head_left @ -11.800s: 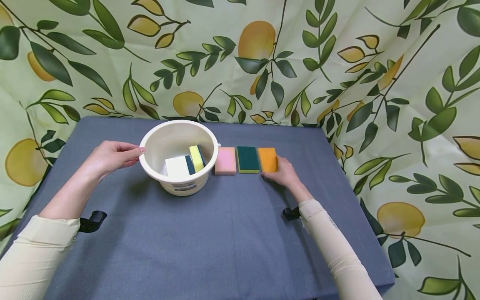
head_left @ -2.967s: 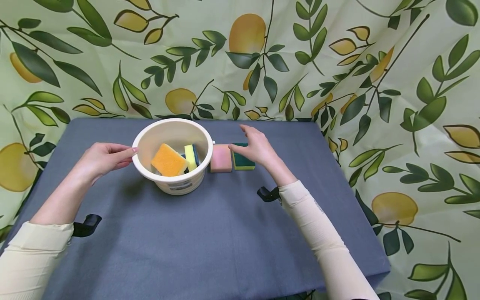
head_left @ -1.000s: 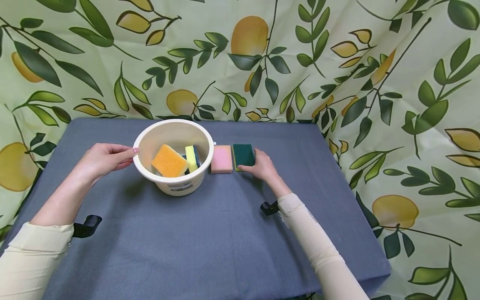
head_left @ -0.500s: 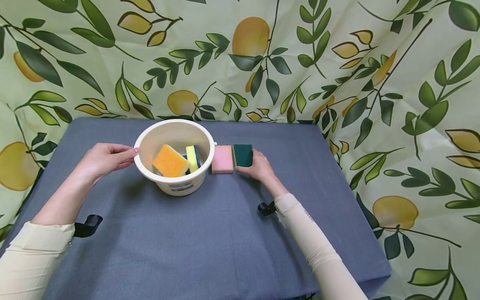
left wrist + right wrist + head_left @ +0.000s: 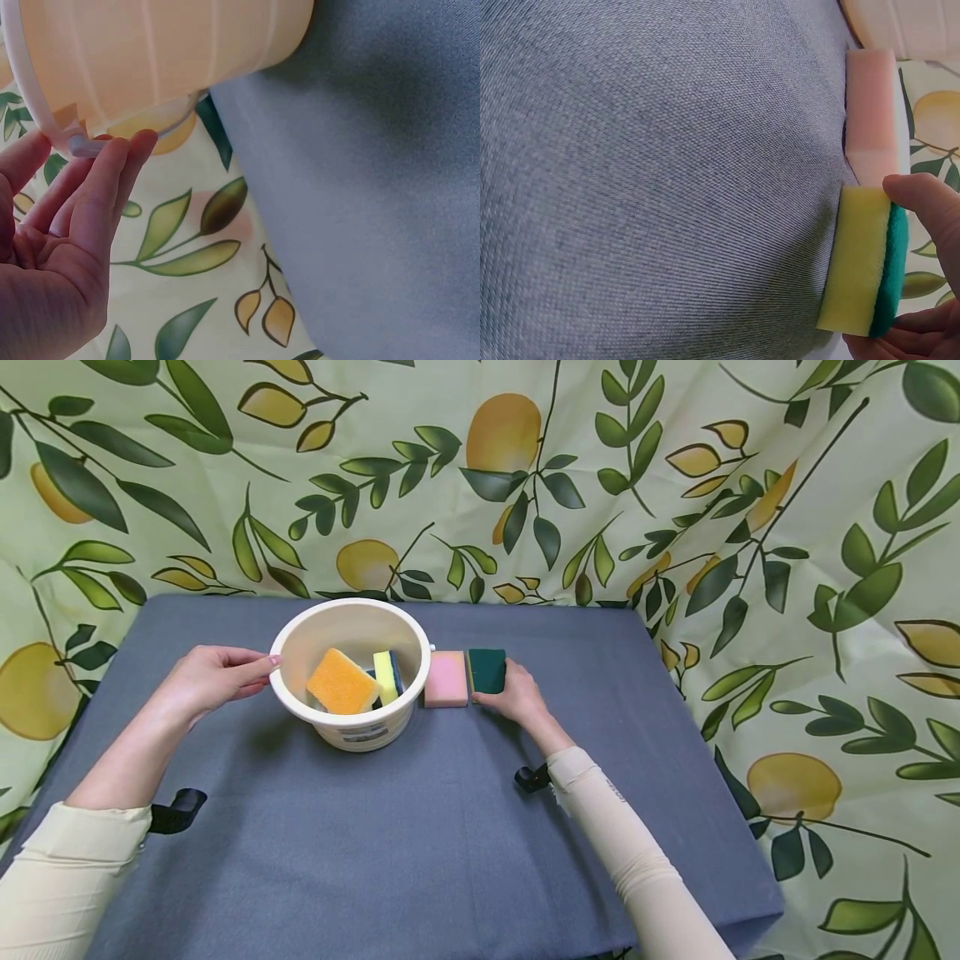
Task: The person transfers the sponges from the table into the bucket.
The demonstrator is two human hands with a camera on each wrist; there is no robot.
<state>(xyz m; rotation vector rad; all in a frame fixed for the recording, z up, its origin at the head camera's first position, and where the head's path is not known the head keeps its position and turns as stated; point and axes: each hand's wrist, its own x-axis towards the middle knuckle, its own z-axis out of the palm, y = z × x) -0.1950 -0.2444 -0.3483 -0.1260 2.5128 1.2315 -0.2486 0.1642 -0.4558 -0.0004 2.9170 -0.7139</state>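
My left hand (image 5: 221,681) pinches the left rim of a cream plastic bucket (image 5: 337,627); the left wrist view shows the thumb and fingers at the rim near the handle joint. Inside lie an orange sponge (image 5: 342,682) and a yellow sponge (image 5: 386,677) with a dark blue side. The orange one mostly covers another sponge. To the bucket's right, my right hand (image 5: 521,697) holds a green-and-yellow scrub sponge (image 5: 487,671) by its ends, thumb at one and fingers at the other. In the right wrist view this sponge (image 5: 859,259) sits on the cloth, green side away from it.
A pink sponge (image 5: 446,678) lies between the bucket and the green-and-yellow sponge. Blue-grey cloth (image 5: 360,852) covers the table. A fabric backdrop (image 5: 420,527) with lemons and leaves hangs behind and to the right.
The orange sponge went from the table at right into the bucket. My right hand then came back, open, and took hold of the green-and-yellow sponge. My left hand has stayed on the rim.
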